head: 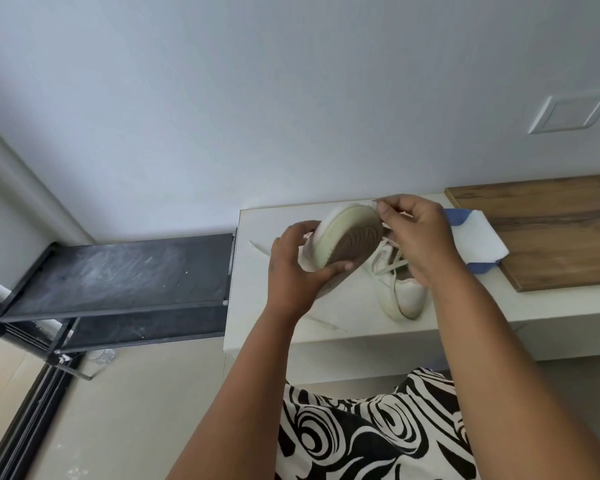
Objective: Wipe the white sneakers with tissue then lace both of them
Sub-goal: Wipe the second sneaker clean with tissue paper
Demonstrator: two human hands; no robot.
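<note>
— Fingers [385, 211] of the right hand [418, 237] look pinched together at the far edge of the raised sneaker [343, 237]; on something small and pale, maybe a lace end or a scrap of tissue, I cannot tell which.

— And the other hand?

— Left hand [291, 268] is curled round the near end of that sneaker, thumb across the brown tread, holding it sole-toward-camera above the table [253, 271].

— How would it handle?

— Light, I'd judge: one hand carries it. The rubber sole is the stiff part and gives a sure grip. The upper is probably softer and would buckle if squeezed, so hold by the sole edge or heel.

— The second sneaker?

— Second sneaker [399, 285] lies on the table just right of the raised one, partly under the right wrist, with a lace [394, 266] loosely through it. Laces are limp and thin; take them at the tip, pinched.

— Further out?

— A loose lace [258, 249] lies on the table to the left. Tissue pack [475, 239], blue and white, rests to the right against a wooden board [551, 233]. A dark shelf [125, 271] stands left of the table.
</note>
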